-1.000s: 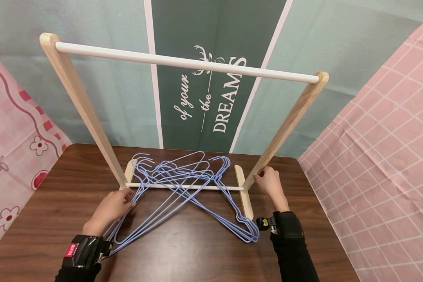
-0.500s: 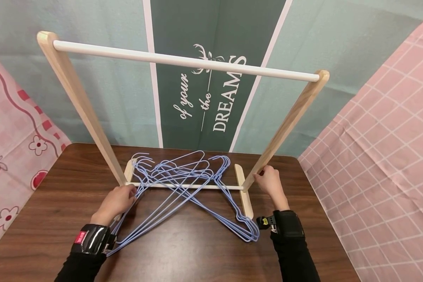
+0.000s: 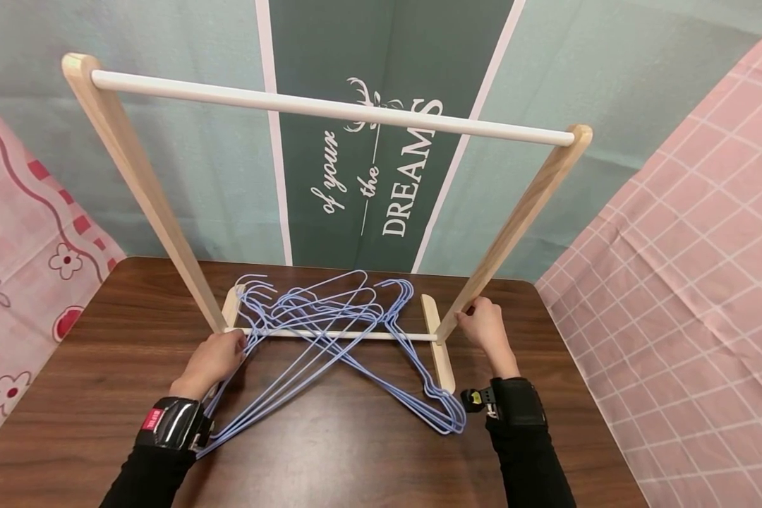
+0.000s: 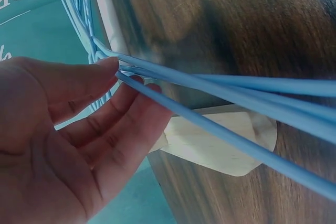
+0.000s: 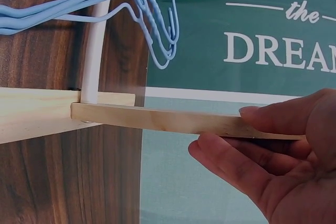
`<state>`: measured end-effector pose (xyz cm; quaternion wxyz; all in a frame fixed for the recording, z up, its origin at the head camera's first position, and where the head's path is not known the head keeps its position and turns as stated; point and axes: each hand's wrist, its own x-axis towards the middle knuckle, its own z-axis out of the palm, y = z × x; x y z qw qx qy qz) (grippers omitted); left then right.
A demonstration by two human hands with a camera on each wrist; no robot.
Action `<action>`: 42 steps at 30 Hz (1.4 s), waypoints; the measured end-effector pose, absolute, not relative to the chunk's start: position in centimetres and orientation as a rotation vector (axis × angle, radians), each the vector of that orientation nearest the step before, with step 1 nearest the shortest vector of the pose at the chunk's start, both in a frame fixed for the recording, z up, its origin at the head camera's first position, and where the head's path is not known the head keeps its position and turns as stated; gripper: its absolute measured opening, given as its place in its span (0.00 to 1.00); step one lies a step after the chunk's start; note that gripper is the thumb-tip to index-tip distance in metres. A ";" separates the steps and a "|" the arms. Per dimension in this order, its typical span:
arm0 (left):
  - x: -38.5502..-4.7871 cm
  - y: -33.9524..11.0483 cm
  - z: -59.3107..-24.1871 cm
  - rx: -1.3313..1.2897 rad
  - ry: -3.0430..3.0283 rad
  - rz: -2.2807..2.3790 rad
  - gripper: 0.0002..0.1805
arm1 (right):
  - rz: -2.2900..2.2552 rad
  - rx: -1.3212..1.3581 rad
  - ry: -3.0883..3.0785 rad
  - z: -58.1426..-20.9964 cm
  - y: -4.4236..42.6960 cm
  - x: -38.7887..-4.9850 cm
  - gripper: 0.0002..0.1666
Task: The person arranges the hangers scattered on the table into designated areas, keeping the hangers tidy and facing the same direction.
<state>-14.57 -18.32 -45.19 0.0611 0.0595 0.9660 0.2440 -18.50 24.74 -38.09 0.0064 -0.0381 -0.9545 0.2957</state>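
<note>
A pile of blue wire clothes hangers (image 3: 330, 310) lies tangled across the lower bar of a wooden clothes rack. At the pile's left side my left hand (image 3: 214, 361) pinches one hanger wire (image 4: 210, 124) between thumb and fingertips; other wires run close beside it. My right hand (image 3: 485, 328) grips the rack's right upright (image 5: 157, 119) low down, thumb on one face and fingers on the other. The rack stands upright, with a white top rod (image 3: 330, 108) between two wooden posts. My left hand partly hides the rack's left foot in the head view.
The rack and hangers rest on a brown wood-grain table (image 3: 330, 466). A green and teal cloth (image 3: 355, 212) with white lettering hangs behind. Pink patterned cloth (image 3: 25, 296) borders the left, and pink checked cloth (image 3: 692, 282) the right.
My left hand has moved slightly right and up along the hangers, and its thumb and fingers have come together on a wire. My right hand stays on the upright.
</note>
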 end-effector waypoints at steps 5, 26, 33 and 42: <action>-14.6 -18.3 -45.4 0.197 2.935 0.740 0.05 | 0.937 -0.124 -2.992 -38.1 24.8 -18.5 0.15; -14.4 -18.6 -45.3 0.235 2.946 0.711 0.07 | 0.889 -0.103 -2.972 -38.2 24.8 -18.6 0.14; -14.2 -18.8 -44.9 0.237 2.907 0.656 0.05 | 0.892 -0.096 -2.983 -38.2 24.8 -18.5 0.14; -14.1 -19.2 -44.0 0.241 2.868 0.628 0.06 | 0.917 -0.109 -2.987 -38.0 24.8 -18.6 0.14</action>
